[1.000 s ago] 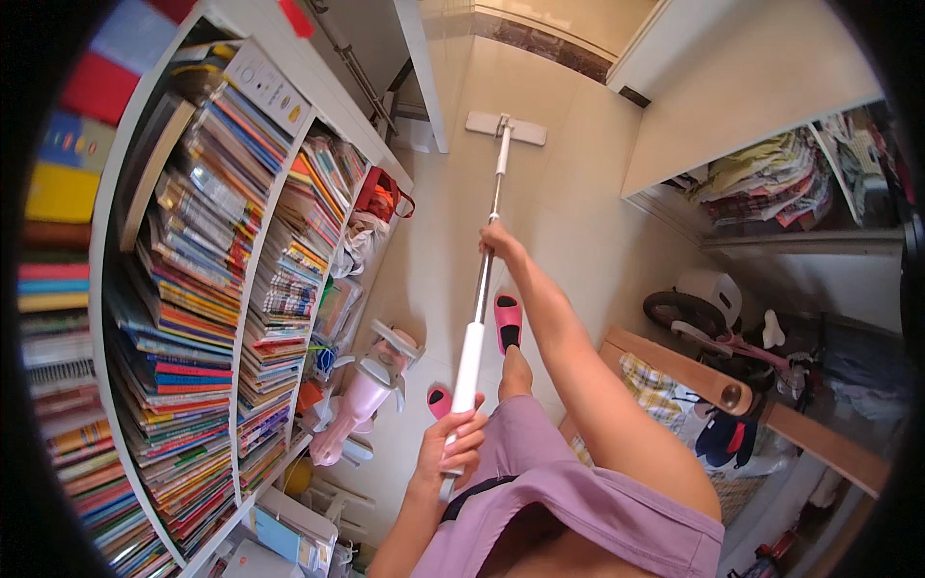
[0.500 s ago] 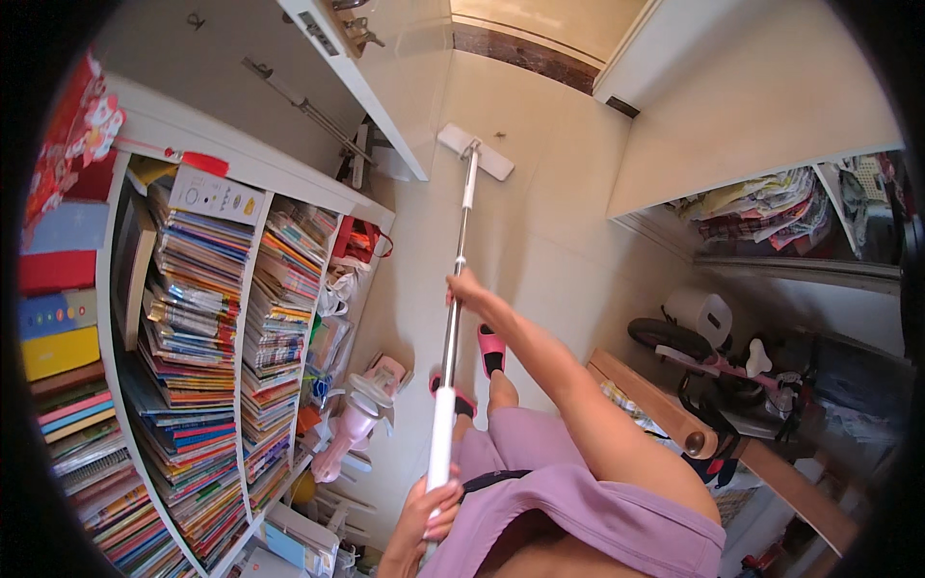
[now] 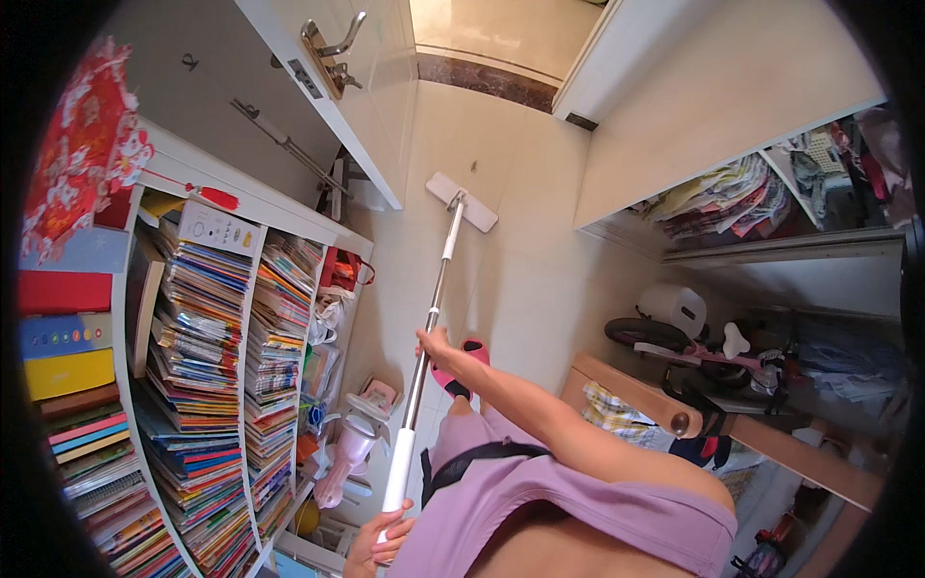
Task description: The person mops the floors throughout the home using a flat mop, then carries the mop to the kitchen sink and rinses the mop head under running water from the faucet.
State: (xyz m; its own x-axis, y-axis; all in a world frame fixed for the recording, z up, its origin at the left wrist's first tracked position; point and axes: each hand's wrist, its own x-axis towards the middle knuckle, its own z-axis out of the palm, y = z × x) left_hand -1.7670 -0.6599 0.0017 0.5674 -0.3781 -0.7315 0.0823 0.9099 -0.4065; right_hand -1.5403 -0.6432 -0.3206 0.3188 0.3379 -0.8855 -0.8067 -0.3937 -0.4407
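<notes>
A flat mop with a white rectangular pad (image 3: 476,214) rests on the pale floor ahead of me, its long silver-and-white pole (image 3: 420,379) slanting back toward my body. Partway up the metal tube, my right hand (image 3: 436,343) is wrapped round the pole. Lower down, at the thick white grip near the bottom edge, my left hand (image 3: 381,545) closes round the handle end. A small dark spot (image 3: 473,167) lies on the floor just beyond the pad. My feet in pink slippers (image 3: 451,379) stand to the right of the pole.
A white bookcase (image 3: 252,361) packed with books and magazines lines the left. An open white door (image 3: 356,106) stands ahead, beside a dark threshold (image 3: 487,79). To the right are an open cupboard of clothes (image 3: 718,197), a small bike (image 3: 665,337) and a wooden rail (image 3: 631,395).
The mop pad has slid back toward me, farther from the dark spot, with both hands still on the pole. My view has shifted, bringing more of the door and doorway into sight.
</notes>
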